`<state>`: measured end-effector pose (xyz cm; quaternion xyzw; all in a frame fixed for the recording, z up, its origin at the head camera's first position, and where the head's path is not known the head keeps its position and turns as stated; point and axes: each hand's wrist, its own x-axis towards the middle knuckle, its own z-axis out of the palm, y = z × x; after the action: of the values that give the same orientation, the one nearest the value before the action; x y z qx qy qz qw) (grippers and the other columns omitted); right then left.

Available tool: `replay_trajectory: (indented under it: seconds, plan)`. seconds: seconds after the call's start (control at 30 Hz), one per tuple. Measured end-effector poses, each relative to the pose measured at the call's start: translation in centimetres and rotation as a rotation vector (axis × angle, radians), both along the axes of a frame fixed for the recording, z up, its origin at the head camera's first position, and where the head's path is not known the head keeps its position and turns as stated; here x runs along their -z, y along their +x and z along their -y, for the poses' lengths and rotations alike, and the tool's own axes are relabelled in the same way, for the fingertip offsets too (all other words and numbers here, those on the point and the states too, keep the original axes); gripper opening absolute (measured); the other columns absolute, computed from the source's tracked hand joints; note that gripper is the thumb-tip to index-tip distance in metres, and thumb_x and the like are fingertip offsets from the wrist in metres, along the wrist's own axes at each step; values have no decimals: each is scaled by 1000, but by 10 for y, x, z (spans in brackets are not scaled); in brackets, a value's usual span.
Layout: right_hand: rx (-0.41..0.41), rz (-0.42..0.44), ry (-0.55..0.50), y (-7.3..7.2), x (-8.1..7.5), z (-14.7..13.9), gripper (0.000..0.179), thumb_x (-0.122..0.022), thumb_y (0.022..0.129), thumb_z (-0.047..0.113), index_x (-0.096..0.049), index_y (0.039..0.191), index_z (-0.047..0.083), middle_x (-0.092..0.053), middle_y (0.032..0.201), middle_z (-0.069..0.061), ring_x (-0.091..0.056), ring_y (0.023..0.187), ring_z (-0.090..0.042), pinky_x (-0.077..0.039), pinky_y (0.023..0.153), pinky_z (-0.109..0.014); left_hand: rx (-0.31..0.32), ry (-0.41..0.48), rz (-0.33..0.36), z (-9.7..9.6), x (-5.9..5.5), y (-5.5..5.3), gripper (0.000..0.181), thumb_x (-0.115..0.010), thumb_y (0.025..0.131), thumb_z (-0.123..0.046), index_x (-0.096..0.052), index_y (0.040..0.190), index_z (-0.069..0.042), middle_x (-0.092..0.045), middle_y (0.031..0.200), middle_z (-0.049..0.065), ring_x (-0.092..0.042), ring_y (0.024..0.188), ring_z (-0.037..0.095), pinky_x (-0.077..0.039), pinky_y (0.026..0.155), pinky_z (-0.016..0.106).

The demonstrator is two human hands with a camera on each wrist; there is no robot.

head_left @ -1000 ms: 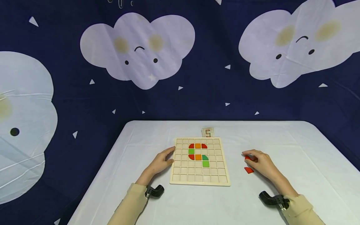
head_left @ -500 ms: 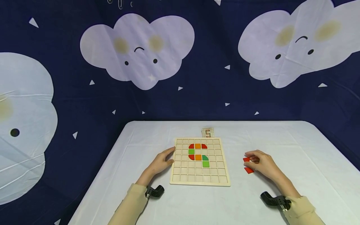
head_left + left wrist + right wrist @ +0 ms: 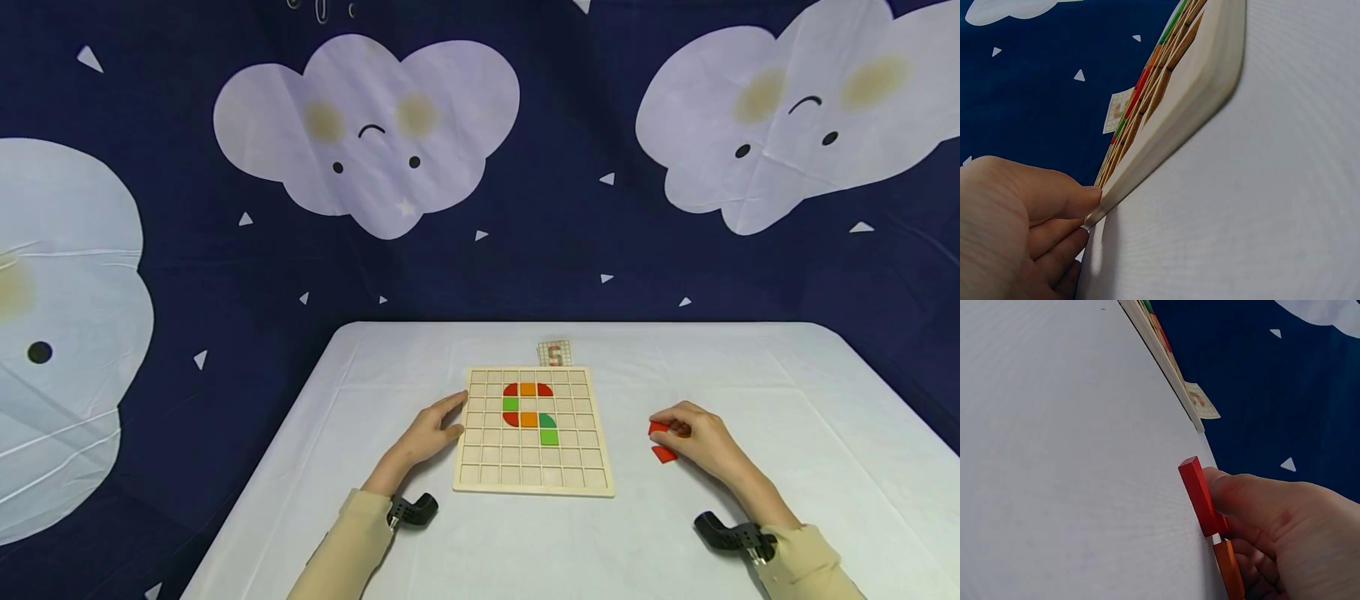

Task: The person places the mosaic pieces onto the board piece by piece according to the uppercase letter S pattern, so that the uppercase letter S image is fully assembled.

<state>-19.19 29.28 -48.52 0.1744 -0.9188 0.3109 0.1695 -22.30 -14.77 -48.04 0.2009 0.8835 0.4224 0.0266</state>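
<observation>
A wooden grid board (image 3: 573, 475) lies on the table, with red, orange and green tiles set in its upper cells. My left hand (image 3: 426, 432) rests against its left edge, index finger and thumb touching the rim at separate spots. In the left wrist view, fingertips (image 3: 1091, 199) meet the board's side (image 3: 1210, 81). Right of the board, my right hand (image 3: 701, 437) pinches a red tile (image 3: 657, 427). A second red tile with a curved edge (image 3: 663, 454) lies just nearer. In the right wrist view, the thumb is by a red tile (image 3: 1197, 495), with an orange-looking tile (image 3: 1229, 570) below.
Behind the board's far edge lies a pattern card (image 3: 555, 352) with an S-like figure. A white cloth (image 3: 547, 550) covers the table. A dark blue curtain (image 3: 555, 275) with clouds hangs behind. Each wrist carries a black camera mount (image 3: 731, 533).
The right hand's fingers have shifted slightly over the far red tile, which sits a little nearer the second one than a second ago. The left hand and board have stayed put.
</observation>
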Motion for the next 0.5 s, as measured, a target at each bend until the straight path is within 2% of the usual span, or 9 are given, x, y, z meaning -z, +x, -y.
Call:
replay_trajectory:
  seconds: [0.17,0.37,0.5]
  plan:
    - [-12,-14,8,0,-1,2,22,-81,73,13,-73,93,11,-63,84,5,-53,70,-6,-46,60,-24,0,1,-4,1,1,0,56,-58,89,-3,-39,142,2,-39,145,16,-32,135,30,-25,111,44]
    - [-5,33,4,0,-6,3,21,-80,74,14,-72,93,9,-62,84,4,-55,69,-8,-49,59,-24,11,1,-2,1,0,0,56,-58,89,-2,-38,142,3,-38,145,17,-31,135,30,-24,111,43]
    - [-21,34,-27,-1,-13,5,21,-80,74,11,-72,93,7,-63,84,4,-57,70,-6,-51,60,-21,12,-3,-6,1,0,0,56,-58,89,-3,-38,142,3,-38,145,17,-31,135,30,-25,111,43]
